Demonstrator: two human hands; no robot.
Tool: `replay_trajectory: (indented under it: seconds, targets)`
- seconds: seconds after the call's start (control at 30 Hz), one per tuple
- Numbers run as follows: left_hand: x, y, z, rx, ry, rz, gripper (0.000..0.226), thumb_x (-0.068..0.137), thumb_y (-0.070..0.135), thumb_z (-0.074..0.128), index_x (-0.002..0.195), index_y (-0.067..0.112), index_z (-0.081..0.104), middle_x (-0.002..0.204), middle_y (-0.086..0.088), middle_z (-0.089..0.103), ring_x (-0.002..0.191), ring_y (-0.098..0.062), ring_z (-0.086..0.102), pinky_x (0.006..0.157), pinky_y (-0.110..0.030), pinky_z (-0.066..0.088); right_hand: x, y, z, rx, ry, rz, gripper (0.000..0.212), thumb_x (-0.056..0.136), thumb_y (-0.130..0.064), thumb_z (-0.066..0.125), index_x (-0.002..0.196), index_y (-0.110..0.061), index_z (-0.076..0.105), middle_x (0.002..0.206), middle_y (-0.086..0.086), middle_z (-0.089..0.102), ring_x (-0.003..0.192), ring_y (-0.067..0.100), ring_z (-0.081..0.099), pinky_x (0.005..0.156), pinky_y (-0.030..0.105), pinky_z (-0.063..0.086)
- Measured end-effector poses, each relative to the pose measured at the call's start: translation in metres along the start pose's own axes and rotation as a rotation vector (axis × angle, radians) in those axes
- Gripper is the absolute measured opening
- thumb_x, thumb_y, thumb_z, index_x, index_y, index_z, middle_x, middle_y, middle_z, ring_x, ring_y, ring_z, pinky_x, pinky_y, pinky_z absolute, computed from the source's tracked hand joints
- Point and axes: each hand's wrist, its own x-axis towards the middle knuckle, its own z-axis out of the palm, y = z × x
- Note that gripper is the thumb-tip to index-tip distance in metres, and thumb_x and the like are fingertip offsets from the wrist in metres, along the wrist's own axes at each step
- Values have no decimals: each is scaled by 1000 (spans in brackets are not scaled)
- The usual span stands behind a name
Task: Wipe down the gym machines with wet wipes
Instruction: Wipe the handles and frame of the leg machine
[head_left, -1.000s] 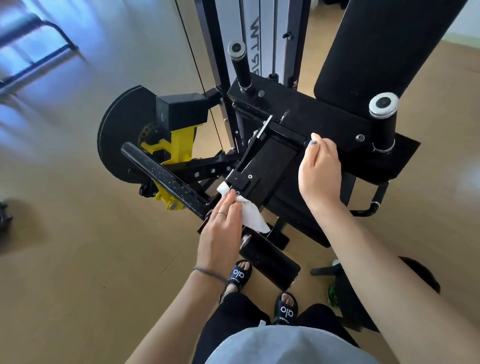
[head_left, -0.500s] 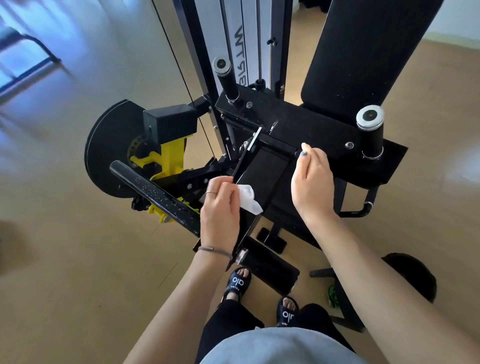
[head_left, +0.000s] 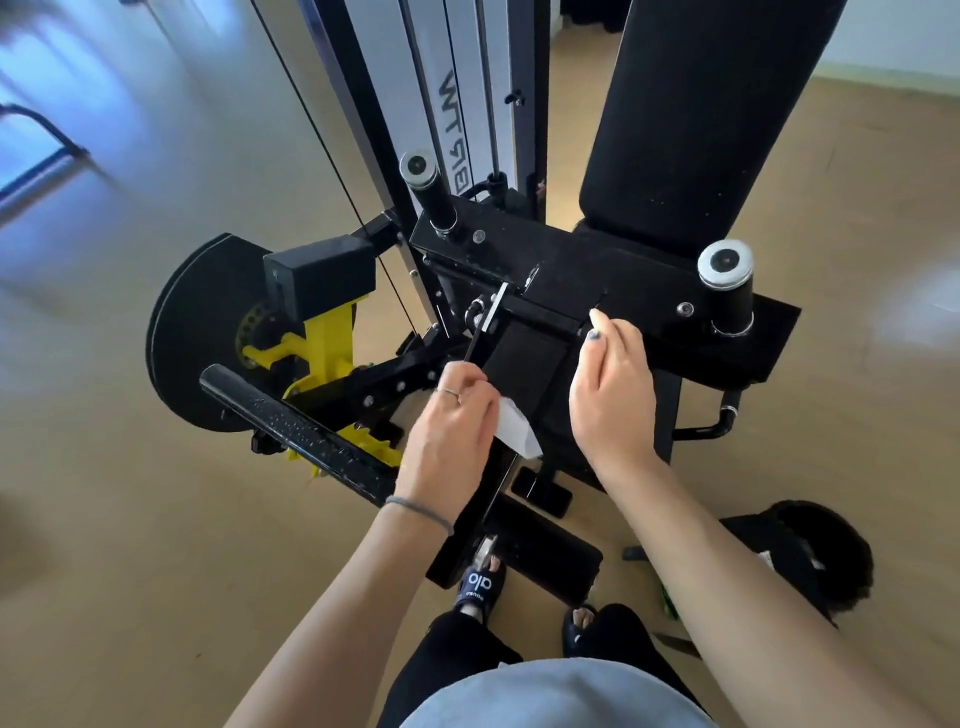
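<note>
The person stands over a black steel gym machine (head_left: 613, 270) with an upright black padded backrest (head_left: 670, 119) and two short black handle posts capped in silver. The left hand (head_left: 449, 436) is curled around a crumpled white wet wipe (head_left: 514, 434) — the wipe pokes out from under the fingers and lies against the slanted black bar (head_left: 480, 499) that runs down from the seat frame toward the feet. The right hand (head_left: 613, 395) rests on the black pad just below the seat's front crossbar, fingers bent loosely and together, the fingertips touching the crossbar's end; it grasps nothing that can be seen. To the left sit a yellow adjustment bracket (head_left: 327, 343) and a black round cam disc (head_left: 202, 332) — both well apart from the hands. A thin band circles the left wrist. Black slide sandals (head_left: 475, 584) show below on the tan wooden floor (head_left: 130, 545).
</note>
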Motion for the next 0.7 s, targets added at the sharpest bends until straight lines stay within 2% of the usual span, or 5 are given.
replay_trajectory:
  seconds: [0.1,0.27,0.47,0.6,0.7]
  targets:
    - [14,-8,-4,-19,21,-138,4,99,13,59,101,9,58,116,-1,43,74,-19,56,60,-31,56,1,1,1,3,7,-2,44,109,-21,31,144,-8,53,138,-1,52,103,-9,44,76,-5,35]
    - [5,-2,-3,19,-111,101,5,102,14,51,98,12,54,101,1,46,68,-17,51,58,-34,53,0,1,5,-4,44,-10,42,109,-20,33,143,-6,54,136,1,54,101,-4,48,75,-4,37]
    - [37,-10,-2,-7,-39,-48,10,95,5,57,97,14,52,98,1,49,73,-20,52,59,-42,53,-1,0,7,-8,74,-21,41,109,-19,34,141,-5,55,134,2,55,100,-2,51,75,-2,39]
    - [29,14,13,-4,-173,179,11,93,4,57,96,14,52,95,3,46,78,-17,47,55,-42,52,0,0,9,-37,97,-21,41,109,-20,35,141,-7,57,135,2,56,105,2,57,76,1,40]
    - [53,15,15,-31,-140,146,16,90,-1,60,102,9,55,103,-3,48,74,-19,49,53,-38,51,-1,0,9,-47,83,-11,41,110,-22,34,142,-8,55,138,1,54,103,-2,52,75,-1,38]
